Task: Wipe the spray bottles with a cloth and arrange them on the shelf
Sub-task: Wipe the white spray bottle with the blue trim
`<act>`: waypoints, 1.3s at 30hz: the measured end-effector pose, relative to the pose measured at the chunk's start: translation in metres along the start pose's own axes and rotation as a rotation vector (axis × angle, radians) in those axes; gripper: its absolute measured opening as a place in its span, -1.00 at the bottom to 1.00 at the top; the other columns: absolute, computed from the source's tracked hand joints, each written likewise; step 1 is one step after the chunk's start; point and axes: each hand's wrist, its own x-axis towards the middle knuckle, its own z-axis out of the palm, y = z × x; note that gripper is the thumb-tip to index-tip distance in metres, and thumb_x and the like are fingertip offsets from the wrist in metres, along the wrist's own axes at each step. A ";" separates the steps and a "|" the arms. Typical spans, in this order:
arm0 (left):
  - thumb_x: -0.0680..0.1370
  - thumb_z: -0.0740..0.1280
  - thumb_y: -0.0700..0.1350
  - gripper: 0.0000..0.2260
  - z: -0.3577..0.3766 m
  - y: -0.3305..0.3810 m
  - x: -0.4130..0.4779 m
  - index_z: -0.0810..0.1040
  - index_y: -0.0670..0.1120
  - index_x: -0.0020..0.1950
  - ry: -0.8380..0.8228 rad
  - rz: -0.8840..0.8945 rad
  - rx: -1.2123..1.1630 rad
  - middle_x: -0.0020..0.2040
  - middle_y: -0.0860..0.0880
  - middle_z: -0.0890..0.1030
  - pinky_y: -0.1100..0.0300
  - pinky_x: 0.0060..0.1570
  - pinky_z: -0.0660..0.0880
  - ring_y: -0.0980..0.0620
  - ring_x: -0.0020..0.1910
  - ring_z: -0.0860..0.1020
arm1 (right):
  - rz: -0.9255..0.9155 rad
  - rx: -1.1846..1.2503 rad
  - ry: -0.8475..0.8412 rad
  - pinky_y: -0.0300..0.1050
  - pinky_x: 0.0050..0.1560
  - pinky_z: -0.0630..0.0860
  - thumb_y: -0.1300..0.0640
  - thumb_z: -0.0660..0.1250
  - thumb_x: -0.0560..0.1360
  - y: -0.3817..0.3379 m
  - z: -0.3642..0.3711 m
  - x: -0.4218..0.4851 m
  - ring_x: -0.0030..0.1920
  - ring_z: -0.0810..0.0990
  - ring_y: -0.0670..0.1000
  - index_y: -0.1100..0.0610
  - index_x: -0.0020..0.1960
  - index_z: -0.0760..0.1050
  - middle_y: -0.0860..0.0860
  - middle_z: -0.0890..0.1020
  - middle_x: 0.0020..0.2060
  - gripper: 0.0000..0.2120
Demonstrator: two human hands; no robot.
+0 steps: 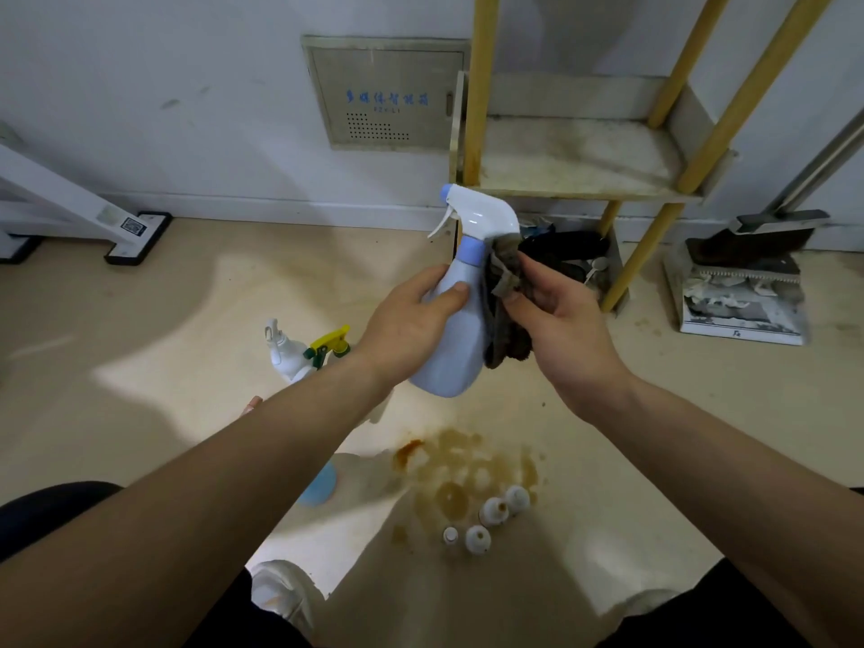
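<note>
My left hand (pixel 411 320) grips a pale blue spray bottle (pixel 456 348) with a white trigger head, held upright over the floor. My right hand (pixel 561 320) holds a dark, dirty cloth (pixel 507 315) pressed against the bottle's right side. On the floor to the left stand a white spray bottle (pixel 285 353) and one with a yellow and green trigger (pixel 329 346), partly hidden by my left forearm. The shelf (pixel 579 166) with yellow posts stands just beyond the bottle; its stained lower board is bare.
Several small white bottles (pixel 491 519) stand on a brown stain on the floor near my feet. A blue round object (pixel 320 486) lies under my left arm. A dustpan and broom (pixel 743 282) lean at right. Dark clutter sits under the shelf. A white frame (pixel 70 212) stands at left.
</note>
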 end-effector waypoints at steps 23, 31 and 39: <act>0.55 0.34 -0.34 -0.68 -0.008 -0.009 0.010 0.56 -0.10 0.28 0.059 0.120 -0.226 0.06 -0.04 0.70 0.05 0.06 0.59 0.01 0.06 0.65 | -0.045 -0.247 0.218 0.02 0.28 0.55 0.18 0.24 0.59 0.021 0.009 0.003 0.23 0.59 -0.14 -0.08 0.40 0.49 -0.20 0.64 0.20 -0.59; 0.48 0.32 -0.41 -0.71 0.001 -0.011 0.007 0.58 -0.29 0.19 -0.096 0.098 -0.401 0.02 -0.27 0.66 0.05 0.03 0.58 -0.12 0.03 0.63 | -0.392 -0.525 0.187 -0.32 0.41 0.33 0.29 0.22 0.60 -0.004 0.011 -0.004 0.38 0.46 -0.17 0.07 0.46 0.44 -0.06 0.51 0.39 -0.55; 0.55 0.18 -0.53 -0.62 -0.005 -0.001 0.006 0.58 -0.21 0.22 -0.074 0.117 -0.405 0.02 -0.16 0.69 0.09 0.07 0.62 -0.06 0.06 0.67 | -0.757 -0.886 0.085 0.06 0.36 0.47 0.15 0.15 0.62 0.008 0.011 -0.003 0.38 0.51 0.16 0.15 0.35 0.55 0.09 0.53 0.38 -0.63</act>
